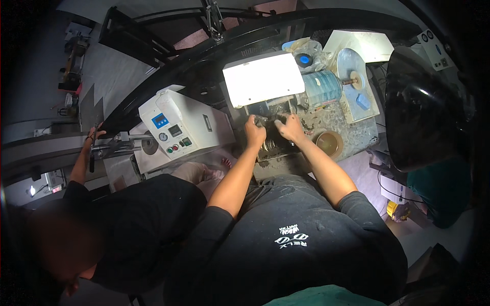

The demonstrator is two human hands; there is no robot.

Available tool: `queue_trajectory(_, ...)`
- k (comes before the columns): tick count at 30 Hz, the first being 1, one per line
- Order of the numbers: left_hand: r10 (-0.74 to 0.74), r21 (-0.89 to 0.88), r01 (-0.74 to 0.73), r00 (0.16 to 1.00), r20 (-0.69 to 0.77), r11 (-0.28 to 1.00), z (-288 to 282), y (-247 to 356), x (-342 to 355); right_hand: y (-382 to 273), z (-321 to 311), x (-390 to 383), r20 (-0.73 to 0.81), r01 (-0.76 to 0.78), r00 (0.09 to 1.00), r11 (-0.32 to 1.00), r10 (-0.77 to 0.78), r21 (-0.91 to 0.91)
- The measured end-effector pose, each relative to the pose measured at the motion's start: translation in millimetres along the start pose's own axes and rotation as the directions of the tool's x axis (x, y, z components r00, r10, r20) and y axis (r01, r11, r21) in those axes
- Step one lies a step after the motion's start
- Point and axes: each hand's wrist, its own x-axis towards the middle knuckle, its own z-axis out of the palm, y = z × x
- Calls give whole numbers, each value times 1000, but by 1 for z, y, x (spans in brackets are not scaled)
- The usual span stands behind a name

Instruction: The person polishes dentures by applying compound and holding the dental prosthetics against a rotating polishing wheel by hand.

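Our left hand (256, 132) and right hand (291, 128) curl by the hood (264, 79); can't tell if they pinch anything. We should hold both level, steady, evenly loaded.

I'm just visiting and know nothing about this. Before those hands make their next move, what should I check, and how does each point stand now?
1. Both hands in view: ok; the bare left hand and bare right hand are close together, just below the white rectangular panel in the picture.
2. What either hand grips: cannot tell; too dark and small.
3. Hands gloved: not ok; both are bare.
4. Round brown bowl upright: ok; its mouth faces up.
5. Speckled grey worktop clean: not ok; dark grime marks it.
6. Co-worker's hand well apart: ok; it is at far left.
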Motion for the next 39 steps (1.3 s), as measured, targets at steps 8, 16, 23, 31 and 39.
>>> queue_trajectory(8,8,-61,-9,1000,-18,998,11,0,-2,15,13,-7,63,-49,997,998,46,47)
queue_trajectory(16,-267,-175,257,963,-39,951,23,0,11,30,29,19,43,12,999,991,-7,-133)
queue_trajectory(23,-376,-124,367,925,-58,922,13,21,8,35,31,15,55,-1,998,988,9,-152)
queue_trajectory(31,-249,-120,244,968,-28,962,19,10,11,28,32,15,-61,-32,998,998,35,48)
queue_trajectory(39,-88,-20,87,994,-68,996,17,4,11,32,37,9,-102,-38,994,996,46,77)
